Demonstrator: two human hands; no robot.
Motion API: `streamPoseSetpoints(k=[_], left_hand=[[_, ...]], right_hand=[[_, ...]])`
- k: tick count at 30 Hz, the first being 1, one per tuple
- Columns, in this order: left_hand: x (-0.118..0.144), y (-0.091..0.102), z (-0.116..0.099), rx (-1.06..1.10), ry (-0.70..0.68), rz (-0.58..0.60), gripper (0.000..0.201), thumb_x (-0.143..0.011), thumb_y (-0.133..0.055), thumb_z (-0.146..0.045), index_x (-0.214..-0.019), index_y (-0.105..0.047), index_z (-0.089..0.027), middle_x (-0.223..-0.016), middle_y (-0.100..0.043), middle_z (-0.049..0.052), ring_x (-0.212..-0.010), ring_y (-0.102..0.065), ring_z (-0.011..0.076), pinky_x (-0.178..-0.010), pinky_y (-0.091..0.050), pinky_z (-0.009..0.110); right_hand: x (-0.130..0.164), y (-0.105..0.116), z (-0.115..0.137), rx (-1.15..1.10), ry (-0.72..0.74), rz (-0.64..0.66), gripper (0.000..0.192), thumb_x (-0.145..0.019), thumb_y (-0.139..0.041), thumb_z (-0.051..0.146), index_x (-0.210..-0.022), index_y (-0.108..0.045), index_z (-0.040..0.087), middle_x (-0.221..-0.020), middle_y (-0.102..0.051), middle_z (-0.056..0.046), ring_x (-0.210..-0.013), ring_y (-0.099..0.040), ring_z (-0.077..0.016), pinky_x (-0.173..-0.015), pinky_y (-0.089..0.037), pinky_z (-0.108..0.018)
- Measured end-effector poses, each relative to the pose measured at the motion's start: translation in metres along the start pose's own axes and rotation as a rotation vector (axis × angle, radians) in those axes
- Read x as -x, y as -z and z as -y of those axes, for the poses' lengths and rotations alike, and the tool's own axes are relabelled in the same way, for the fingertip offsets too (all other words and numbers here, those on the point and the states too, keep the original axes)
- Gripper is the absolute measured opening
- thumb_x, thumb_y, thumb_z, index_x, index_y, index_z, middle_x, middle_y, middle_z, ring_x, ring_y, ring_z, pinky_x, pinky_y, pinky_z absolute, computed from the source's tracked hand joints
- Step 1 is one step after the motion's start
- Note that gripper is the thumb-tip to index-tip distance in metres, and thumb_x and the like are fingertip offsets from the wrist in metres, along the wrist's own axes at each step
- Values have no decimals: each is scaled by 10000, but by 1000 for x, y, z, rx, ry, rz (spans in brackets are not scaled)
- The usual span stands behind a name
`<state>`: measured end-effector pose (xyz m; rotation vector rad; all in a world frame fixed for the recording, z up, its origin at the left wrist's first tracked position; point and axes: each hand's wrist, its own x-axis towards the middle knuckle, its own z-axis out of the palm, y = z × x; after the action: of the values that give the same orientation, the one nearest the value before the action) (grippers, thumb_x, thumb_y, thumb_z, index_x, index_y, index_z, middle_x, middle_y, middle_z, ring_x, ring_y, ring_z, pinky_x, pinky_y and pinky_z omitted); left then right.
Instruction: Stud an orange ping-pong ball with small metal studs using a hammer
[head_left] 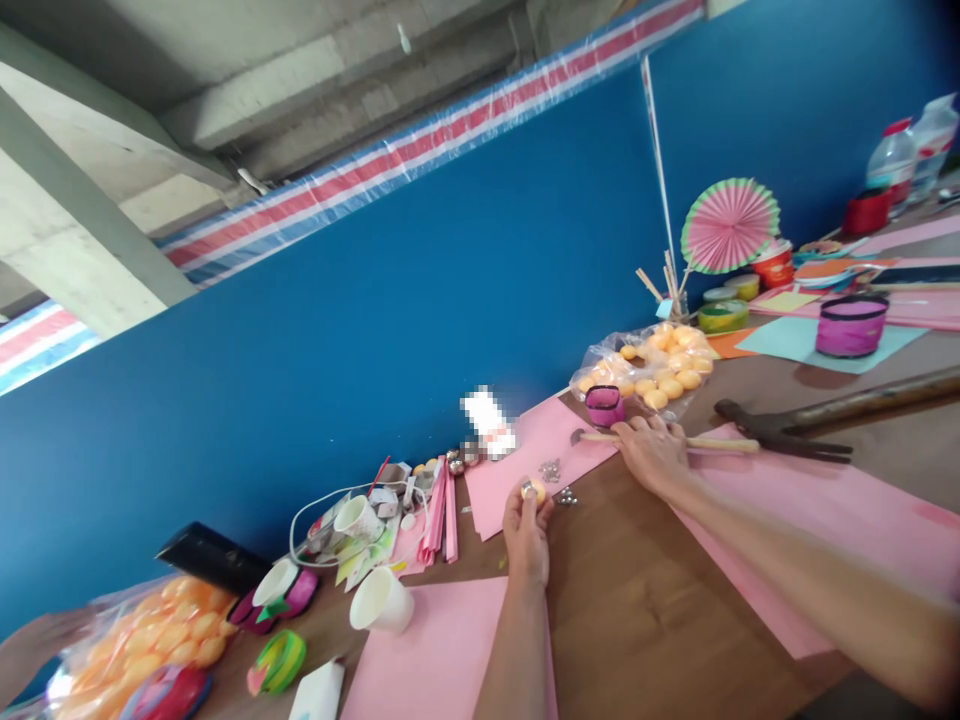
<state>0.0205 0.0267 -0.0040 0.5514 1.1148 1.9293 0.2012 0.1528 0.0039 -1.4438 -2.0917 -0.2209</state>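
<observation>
My left hand (527, 535) is closed around a small orange-yellow ball (537, 488) with a shiny silver piece on it, its thumb resting against it. To the right, my right hand (654, 452) lies over the wooden handle of a small hammer (720, 444), fingers curled around it. The hammer's metal head shows left of the hand, over pink paper (495, 488). Two little piles of small metal pieces (551, 470) lie between my hands, one on the paper and one beside it. Just behind my right hand stands a small purple container (604, 405).
A claw hammer (772, 428) lies right of my right hand. Bags of orange balls (679, 365) (161, 630) sit at back right and front left. A white cup (381, 602) stands on pink paper. A blue partition (420, 330) runs behind the table. Another person's arm (37, 650) shows far left.
</observation>
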Motion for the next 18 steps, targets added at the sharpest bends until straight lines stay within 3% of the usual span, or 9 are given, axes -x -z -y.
streamPoseSetpoints(k=[9, 12, 18], left_hand=[[1, 0, 0, -12, 8, -9, 352, -680, -685, -310, -993, -616, -166, -901, -622, 44, -765, -621, 114, -712, -510, 231], [1, -1, -1, -14, 9, 4, 357, -676, -688, -309, -992, -613, -163, -894, -626, 44, -758, -621, 112, -710, -506, 232], [2, -2, -3, -14, 11, 39, 358, -673, -687, -321, -985, -603, -165, -863, -633, 34, -734, -619, 102, -704, -500, 227]], right_hand=[[4, 3, 3, -123, 111, -21, 239, -811, -453, 199, -988, -611, 224, -914, -604, -75, -868, -477, -226, -765, -309, -362], [6, 7, 8, -273, 264, -32, 253, -855, -405, 212, -995, -615, 213, -953, -603, -66, -880, -483, -196, -764, -343, -316], [19, 17, 33, -377, 601, 127, 189, -843, -460, 183, -852, -646, 216, -857, -633, -34, -915, -524, -165, -843, -334, -313]])
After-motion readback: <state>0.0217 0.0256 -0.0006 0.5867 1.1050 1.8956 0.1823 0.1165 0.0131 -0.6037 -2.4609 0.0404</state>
